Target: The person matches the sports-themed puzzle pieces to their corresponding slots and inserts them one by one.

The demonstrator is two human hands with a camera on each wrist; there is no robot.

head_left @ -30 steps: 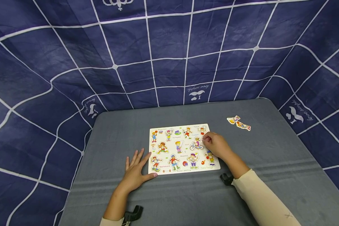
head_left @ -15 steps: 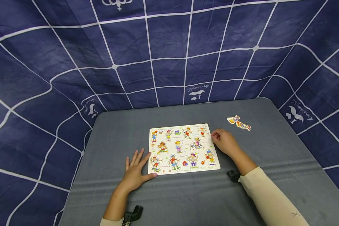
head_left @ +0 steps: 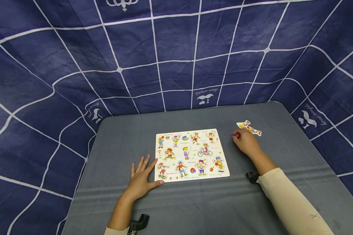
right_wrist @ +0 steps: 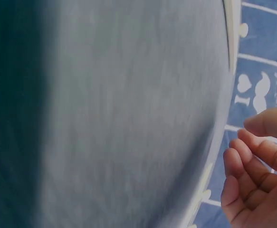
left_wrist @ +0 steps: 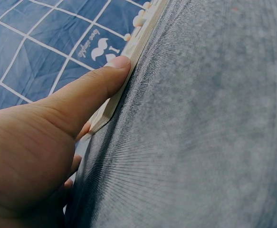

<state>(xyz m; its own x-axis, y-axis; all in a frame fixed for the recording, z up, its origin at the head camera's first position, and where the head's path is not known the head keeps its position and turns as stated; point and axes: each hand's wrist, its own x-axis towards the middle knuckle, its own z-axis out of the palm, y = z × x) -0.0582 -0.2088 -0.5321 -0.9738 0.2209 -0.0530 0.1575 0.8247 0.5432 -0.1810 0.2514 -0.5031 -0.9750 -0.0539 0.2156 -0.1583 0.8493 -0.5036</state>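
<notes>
A white wooden peg puzzle board [head_left: 178, 156] printed with cartoon children playing sports lies flat on the table. My left hand [head_left: 139, 182] has its fingers spread at the board's left side. In the left wrist view the thumb [left_wrist: 100, 85] rests on the board's edge [left_wrist: 110, 108]. To the right of the board, my right hand [head_left: 245, 142] hovers with loosely curled fingers, nothing visible between thumb and fingertips. Just beyond it lie two loose puzzle pieces, a yellow-and-purple figure [head_left: 243, 124] and a red-and-orange figure [head_left: 254, 131], close together. Small knobs [right_wrist: 206, 194] stand up from them in the right wrist view.
Grey cloth covers the table [head_left: 188, 209]. A dark blue curtain [head_left: 176, 42] with white grid lines surrounds it at the back and sides. Black wrist straps [head_left: 139, 222] sit on both forearms.
My right hand has drawn away from the board's right side and moved right toward the two loose pieces. The left hand and the board have stayed in place.
</notes>
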